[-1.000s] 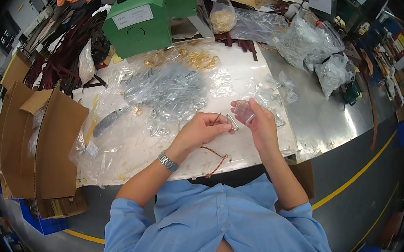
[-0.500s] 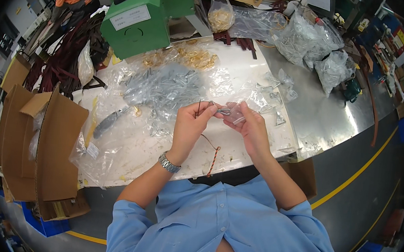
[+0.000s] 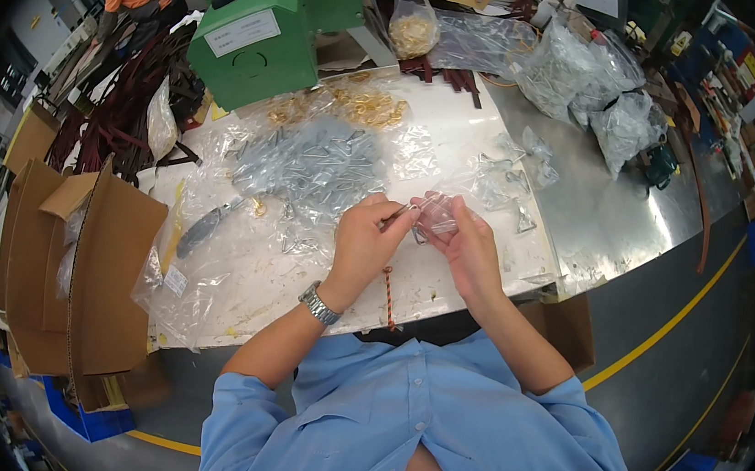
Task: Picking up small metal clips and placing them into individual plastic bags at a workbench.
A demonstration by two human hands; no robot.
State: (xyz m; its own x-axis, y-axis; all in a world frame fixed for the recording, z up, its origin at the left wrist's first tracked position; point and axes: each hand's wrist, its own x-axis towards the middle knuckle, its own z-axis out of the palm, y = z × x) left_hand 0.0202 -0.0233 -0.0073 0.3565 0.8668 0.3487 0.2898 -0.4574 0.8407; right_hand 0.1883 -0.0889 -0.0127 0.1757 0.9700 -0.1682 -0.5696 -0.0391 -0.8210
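Above the near part of the white worktop (image 3: pixel 333 309), my two hands are close together. My right hand (image 3: pixel 472 255) is closed on a small clear plastic bag (image 3: pixel 438 212), thumb on top and fingers beneath. My left hand (image 3: pixel 366 239), with a metal watch on its wrist, pinches a thin metal wire piece (image 3: pixel 401 212) at the bag's left edge. A bent metal end shows just below the bag; whether it lies inside cannot be made out. Beyond my left hand lies a heap of grey metal wire pieces (image 3: pixel 311 164) on clear plastic.
Gold-coloured parts (image 3: pixel 363 105) lie behind the heap, before a green machine (image 3: pixel 250 47). Bagged metal pieces (image 3: pixel 516 190) lie to the right. A cardboard box (image 3: pixel 116 272) stands at left, full bags (image 3: pixel 623 128) at back right. A twisted cord (image 3: pixel 389 301) hangs near the front edge.
My left hand has turned and shifted slightly right, so the wire piece now meets the bag's edge. The bag shows more fully in my right hand. The cord's upper end has moved left.
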